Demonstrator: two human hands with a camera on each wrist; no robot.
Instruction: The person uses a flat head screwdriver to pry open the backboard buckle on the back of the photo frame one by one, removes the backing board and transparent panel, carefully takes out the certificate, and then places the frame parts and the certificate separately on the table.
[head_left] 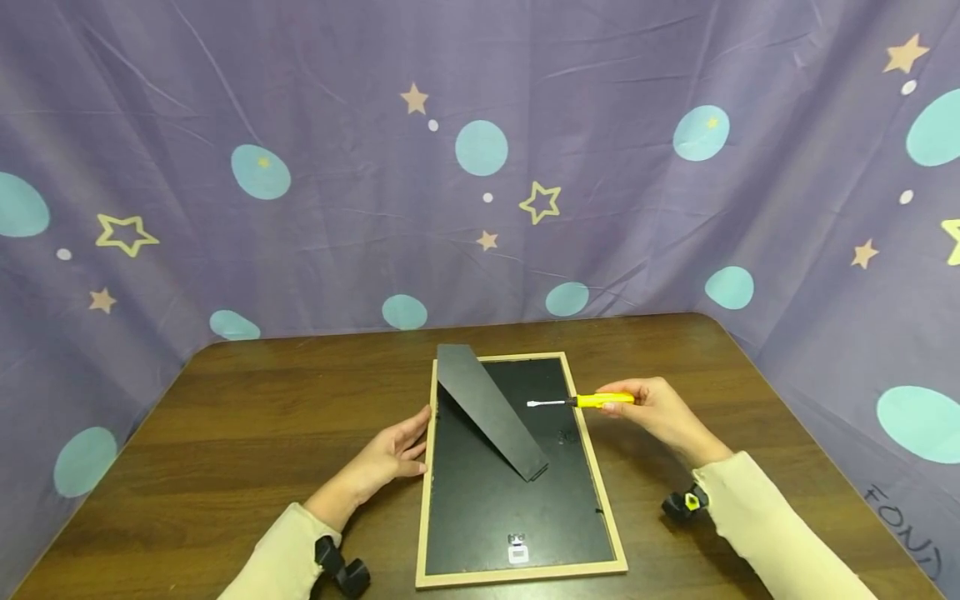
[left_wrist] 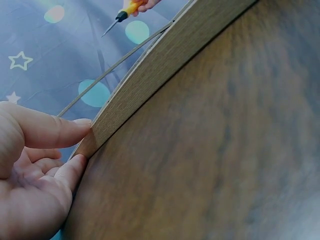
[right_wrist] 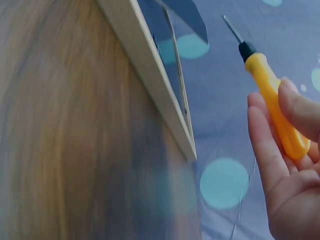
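A picture frame (head_left: 517, 573) with a pale wood border lies back side up on the table. Its black backing (head_left: 495, 508) carries a dark stand leg (head_left: 487, 408), which slants up from the board. My left hand (head_left: 382, 457) touches the frame's left side with its fingertips, seen up close along the wooden edge (left_wrist: 135, 82) in the left wrist view. My right hand (head_left: 660, 412) holds a yellow-handled flat screwdriver (right_wrist: 272, 90) above the frame's right side. The screwdriver's metal tip points left over the backing, apart from it. Small dark tabs (head_left: 599, 511) show along the inner border.
The brown wooden table (head_left: 285, 417) extends on both sides of the frame. A purple curtain (head_left: 337, 208) with stars and dots hangs behind and beside it. Black straps with small devices (head_left: 341, 567) sit at both wrists.
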